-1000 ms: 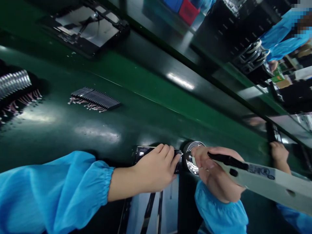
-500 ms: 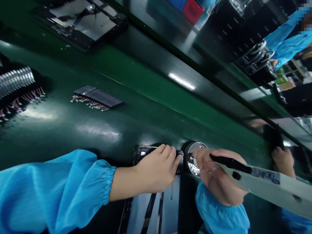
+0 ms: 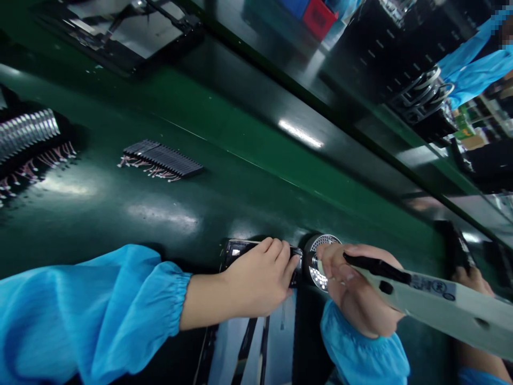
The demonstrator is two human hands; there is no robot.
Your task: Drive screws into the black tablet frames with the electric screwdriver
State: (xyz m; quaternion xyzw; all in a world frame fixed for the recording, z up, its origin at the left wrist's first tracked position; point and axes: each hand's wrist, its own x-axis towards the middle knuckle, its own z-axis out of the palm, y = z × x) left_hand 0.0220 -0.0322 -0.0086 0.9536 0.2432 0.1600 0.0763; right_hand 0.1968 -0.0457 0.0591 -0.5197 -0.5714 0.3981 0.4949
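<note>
My left hand [image 3: 256,280] rests curled on the top edge of a dark framed panel [image 3: 240,250] at the near edge of the green bench [image 3: 160,214]. My right hand [image 3: 356,291] is wrapped round a pale grey electric screwdriver [image 3: 441,307], whose tip points at the panel's corner. Just behind that tip sits a round perforated metal dish [image 3: 323,243], partly hidden by my fingers.
A row of small dark parts with pink wire leads [image 3: 162,160] lies at mid-left, and a silvery stack with more leads [image 3: 28,133] sits at the far left. Another open panel [image 3: 128,29] lies at the back. A co-worker's hand [image 3: 473,280] shows at the right.
Both my hands hold their places on the panel and screwdriver. The co-worker's hand at the right has drifted lower and further right.
</note>
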